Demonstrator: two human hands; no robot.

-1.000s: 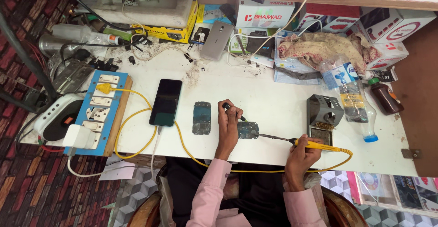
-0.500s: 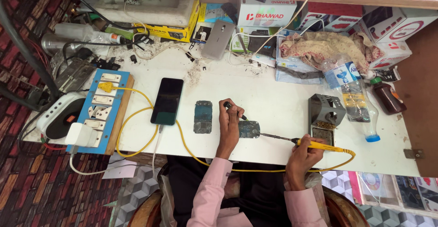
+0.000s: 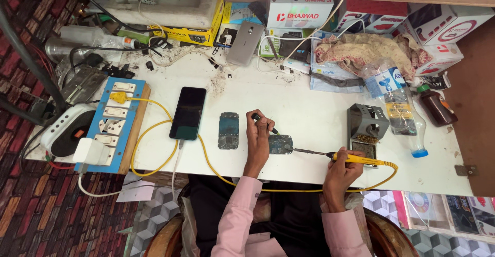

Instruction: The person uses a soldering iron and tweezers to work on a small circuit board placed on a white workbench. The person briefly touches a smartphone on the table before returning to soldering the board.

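The left hand (image 3: 258, 138) is pressing the small circuit board (image 3: 280, 144) steady on the tabletop (image 3: 309, 112) with tweezers (image 3: 264, 123) grasped in its fingers, while the right hand (image 3: 343, 172) fingers are grasping the yellow soldering iron (image 3: 356, 158), so its tip is reaching the board.

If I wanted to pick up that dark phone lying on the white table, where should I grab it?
Grip the phone by its two long edges, near the upper half, coming straight down from above. It lies flat, screen up, and a white cable plugs into its near end, so that end is best left alone.
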